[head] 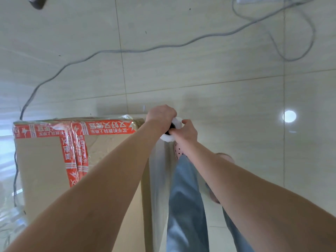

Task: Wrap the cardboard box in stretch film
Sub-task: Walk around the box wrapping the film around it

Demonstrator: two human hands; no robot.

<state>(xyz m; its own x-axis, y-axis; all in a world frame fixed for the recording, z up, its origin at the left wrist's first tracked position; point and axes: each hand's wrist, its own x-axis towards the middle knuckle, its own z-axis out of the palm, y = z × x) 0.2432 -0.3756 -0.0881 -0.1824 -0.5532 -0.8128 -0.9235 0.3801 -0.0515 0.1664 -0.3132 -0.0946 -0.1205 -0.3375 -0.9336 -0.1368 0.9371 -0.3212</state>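
Left hand (161,115): fingers curled tight over the far side of the stretch film roll (177,122)'s top end. Fingertips are hidden behind the knuckles, only the back of the hand shows.

Right hand (187,132): also clamped on the roll end from the near side. Thumb (185,122) sits on the white rim and the other fingers are curled in at the dark core (171,126). Can't tell how deep they go.

Both hands are on the same roll end, almost touching, just right of frame centre. The roll stands roughly upright, right at the far right corner of the cardboard box (41,170).

A film sheet (158,179) hangs from the roll down the box's right side, towards bottom centre.

The box fills the lower left. Red printed tape (109,127) runs along its far top edge and down the top face. Glossy film already lies over the taped area and the far right corner. Crumpled clear film (11,220) sits at the bottom left edge.

Both forearms come in from the bottom corners. The leg in blue jeans (185,197) is right of the film sheet, with a dotted slipper (178,151) just under the right wrist.

Tiled floor (218,70) is glossy, with a light reflection (289,116) at the right. A grey cable (127,50) snakes from the upper right to the left edge.
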